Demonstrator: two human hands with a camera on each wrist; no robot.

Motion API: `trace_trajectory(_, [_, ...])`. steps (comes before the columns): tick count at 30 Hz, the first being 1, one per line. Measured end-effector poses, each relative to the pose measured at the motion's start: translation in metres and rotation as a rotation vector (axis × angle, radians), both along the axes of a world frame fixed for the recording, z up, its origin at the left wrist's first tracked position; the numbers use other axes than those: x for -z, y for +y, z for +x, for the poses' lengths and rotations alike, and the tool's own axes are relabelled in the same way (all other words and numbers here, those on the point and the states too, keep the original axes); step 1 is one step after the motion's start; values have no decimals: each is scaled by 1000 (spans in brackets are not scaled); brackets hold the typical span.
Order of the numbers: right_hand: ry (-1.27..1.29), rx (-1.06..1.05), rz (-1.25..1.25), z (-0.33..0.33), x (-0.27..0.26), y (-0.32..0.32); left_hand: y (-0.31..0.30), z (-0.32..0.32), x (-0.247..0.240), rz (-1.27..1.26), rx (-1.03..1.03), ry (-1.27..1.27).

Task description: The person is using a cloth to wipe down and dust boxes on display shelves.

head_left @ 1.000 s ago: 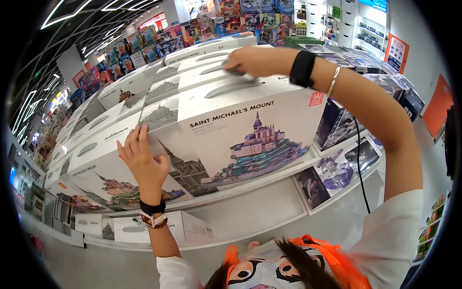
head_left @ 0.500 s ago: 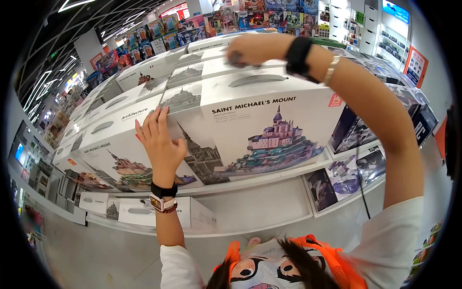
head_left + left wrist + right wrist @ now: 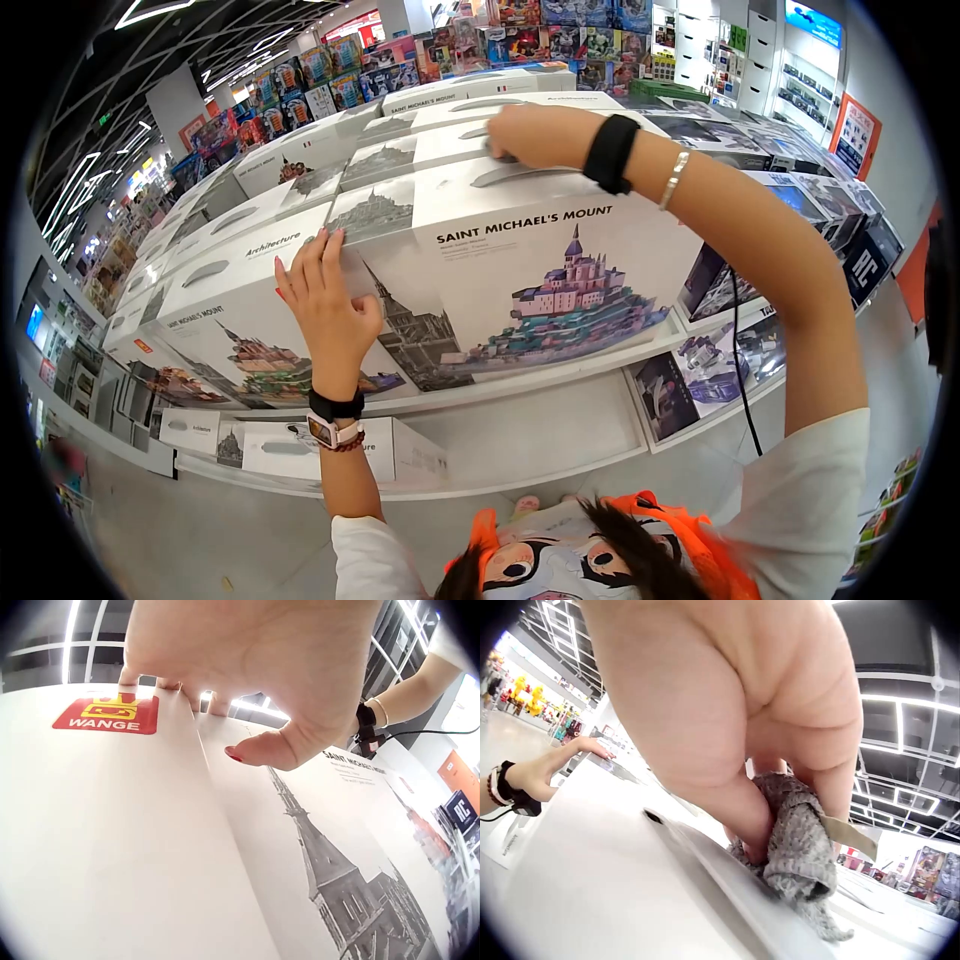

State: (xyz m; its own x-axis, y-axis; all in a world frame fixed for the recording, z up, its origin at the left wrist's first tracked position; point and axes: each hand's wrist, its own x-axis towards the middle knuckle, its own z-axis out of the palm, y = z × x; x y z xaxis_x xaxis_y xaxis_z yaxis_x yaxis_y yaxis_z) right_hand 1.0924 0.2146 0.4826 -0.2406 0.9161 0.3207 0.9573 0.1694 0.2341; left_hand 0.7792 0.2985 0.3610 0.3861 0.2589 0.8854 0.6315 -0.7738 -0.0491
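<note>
My right hand (image 3: 540, 135) grips a crumpled grey textured cloth (image 3: 799, 844) with a small beige tag, mostly hidden behind the hand in the head view. It is over the top of a large white Saint Michael's Mount box (image 3: 470, 265), by the grey carry handle (image 3: 515, 180). My left hand (image 3: 330, 310) rests on the front of the boxes, fingers straight and fingertips at the upper edge. In the left wrist view it spans the seam between this box and a neighbouring box with a red WANGE logo (image 3: 109, 714); the thumb points sideways.
Similar white boxes (image 3: 225, 270) stand to the left and behind in rows. Below, a white shelf (image 3: 530, 430) bears smaller boxes (image 3: 290, 450). Dark toy boxes (image 3: 865, 265) stand at the right. A black cable (image 3: 738, 365) hangs beside the right arm.
The head view has shifted. My right hand, with the cloth, has come nearer across the box tops and now overlaps the front box's handle. The left hand keeps its place at the seam.
</note>
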Motion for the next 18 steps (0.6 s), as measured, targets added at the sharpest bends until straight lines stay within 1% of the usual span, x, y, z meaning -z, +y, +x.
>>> trace_trajectory(1, [58, -11, 84, 24, 8, -5, 1, 1, 0, -1, 14, 0])
trace_trajectory(2, [-117, 186, -130, 38, -3, -22, 1, -2, 0, -2, 13, 1])
trace_trajectory(3, [-51, 133, -53, 44, 0, -29, 1, 2, 1, -2, 13, 1])
trace_trajectory(4, [-41, -10, 77, 70, 10, -36, 1, 5, 0, -11, 30, 1])
trace_trajectory(5, [-415, 121, -125, 91, 3, -49, 1, -3, -2, -18, 10, 2])
trace_trajectory(6, [-327, 18, -21, 87, 4, -59, 2, 9, -1, -19, 11, 2])
trace_trajectory(7, [-313, 94, -34, 101, 7, -68, 2, 11, -1, -16, 36, 0])
trace_trajectory(8, [-269, 272, -175, 130, 6, -77, 3, -5, -1, -14, 30, -2])
trace_trajectory(9, [-191, 320, -179, 120, 3, -84, 3, -4, 0, -7, 26, -9])
trace_trajectory(10, [-150, 348, -81, 122, 5, -99, 2, -8, 0, -7, -1, -6])
trace_trajectory(11, [-108, 389, -124, 148, 7, -109, 2, -14, 0, 0, 3, -8])
trace_trajectory(12, [-43, 278, 50, 154, 16, -117, 3, -5, 0, 8, 45, -13])
trace_trajectory(13, [-74, 308, 5, 161, 11, -120, 3, -4, 0, 14, 51, -18])
trace_trajectory(14, [210, 469, -29, 164, 1, -129, 1, -11, 1, 9, 27, -13])
trace_trajectory(16, [89, 385, -50, 183, -1, -132, 2, -5, -1, 2, 61, -24])
trace_trajectory(17, [97, 370, -48, 186, -1, -126, 4, -5, 0, 13, 59, -30])
trace_trajectory(18, [0, 482, -28, 190, -7, -126, 4, -1, 0, 12, 59, -31])
